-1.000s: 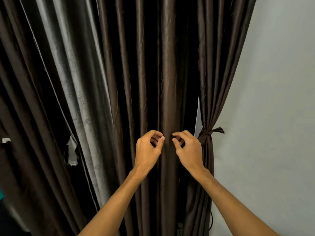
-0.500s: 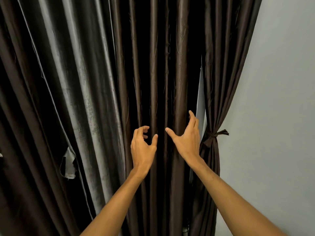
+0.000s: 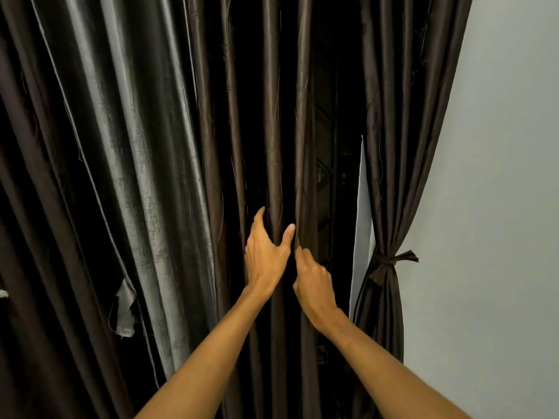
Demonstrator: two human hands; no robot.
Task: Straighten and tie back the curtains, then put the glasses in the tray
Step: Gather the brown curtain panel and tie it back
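Note:
Dark brown curtains fill the view. The loose curtain panel hangs in long pleats at the centre and left. My left hand wraps thumb and fingers around one pleat of it. My right hand is just to the right, fingers curled on the neighbouring pleat's edge. The right curtain panel is gathered against the wall and bound by a brown tie-back. No glasses or tray are in view.
A pale grey wall takes up the right side. A dark gap with a window frame shows between the two panels. A torn flap of silvery lining hangs at the lower left.
Both hands were spread open in front of the curtain; now they have closed onto adjacent pleats. The pleats have shifted left, widening the dark gap beside the tied panel.

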